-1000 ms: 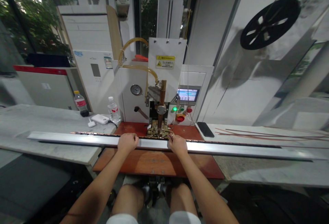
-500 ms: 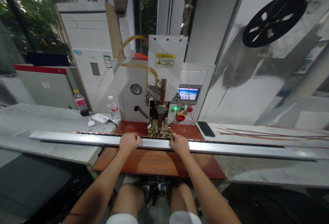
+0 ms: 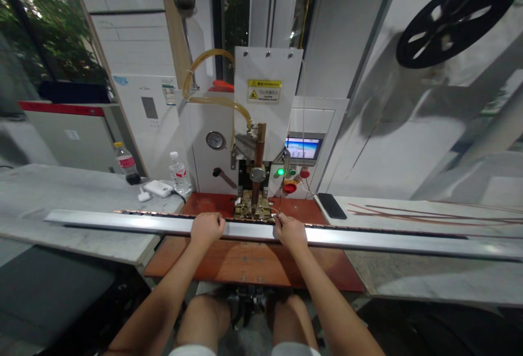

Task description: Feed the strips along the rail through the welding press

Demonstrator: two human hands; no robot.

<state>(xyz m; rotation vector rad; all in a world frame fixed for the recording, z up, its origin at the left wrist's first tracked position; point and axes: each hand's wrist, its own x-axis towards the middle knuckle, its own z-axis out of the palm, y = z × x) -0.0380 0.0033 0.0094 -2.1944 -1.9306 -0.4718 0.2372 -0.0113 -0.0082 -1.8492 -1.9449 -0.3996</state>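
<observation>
A long aluminium rail [image 3: 122, 221] lies across the bench from left to right, with a thin copper strip [image 3: 155, 213] along its far edge. My left hand [image 3: 207, 227] rests closed on the rail, left of the machine's brass jaws [image 3: 253, 208]. To the right of the jaws, my right hand [image 3: 291, 230] is on the rail with its fingers pinched at the far edge. A copper electrode [image 3: 258, 160] stands upright above the jaws on the white welding machine [image 3: 267, 89].
Two water bottles [image 3: 178, 173], a white power bank [image 3: 157, 188], a black phone [image 3: 331, 205] and loose copper strips [image 3: 408, 214] lie on the grey benches. A red button [image 3: 289, 187] and a lit screen [image 3: 303, 149] face me. A black reel [image 3: 453, 15] hangs upper right.
The view has shifted a little, so the machine sits slightly right and larger. Both hands stay on the rail; the right hand has edged rightward along it.
</observation>
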